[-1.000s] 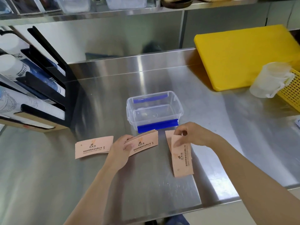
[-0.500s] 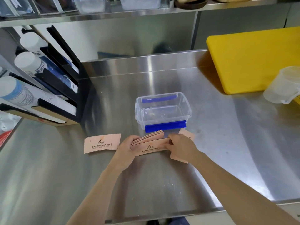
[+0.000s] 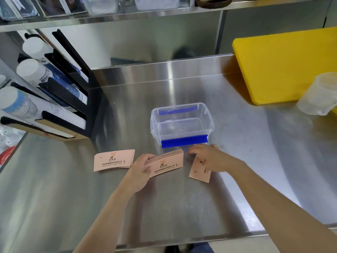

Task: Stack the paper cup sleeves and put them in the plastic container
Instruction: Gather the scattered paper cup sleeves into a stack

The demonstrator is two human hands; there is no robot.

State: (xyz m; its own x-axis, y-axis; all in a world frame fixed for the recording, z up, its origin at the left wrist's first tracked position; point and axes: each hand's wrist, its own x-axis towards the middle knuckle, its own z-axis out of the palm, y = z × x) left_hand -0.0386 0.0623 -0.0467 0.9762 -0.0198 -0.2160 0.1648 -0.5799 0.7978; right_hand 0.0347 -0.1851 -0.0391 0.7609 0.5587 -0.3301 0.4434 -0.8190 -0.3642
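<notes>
A stack of pink paper cup sleeves (image 3: 166,164) rests on the steel counter, and my left hand (image 3: 139,171) grips its left end. One loose sleeve (image 3: 114,160) lies flat to the left of the stack. Another loose sleeve (image 3: 198,171) lies to the right, turned on end, with my right hand (image 3: 211,157) laid flat on its upper part, fingers stretched out. The clear plastic container (image 3: 209,121) with blue clips stands open and empty just behind the stack.
A black rack of paper cups (image 3: 54,99) stands at the left. A yellow cutting board (image 3: 284,66) and a translucent measuring jug (image 3: 317,95) sit at the back right. The counter's front edge (image 3: 182,241) runs close below my forearms.
My right hand carried a sleeve from the right onto the stack held by my left hand, then moved back right onto the remaining sleeve. The view shifted slightly.
</notes>
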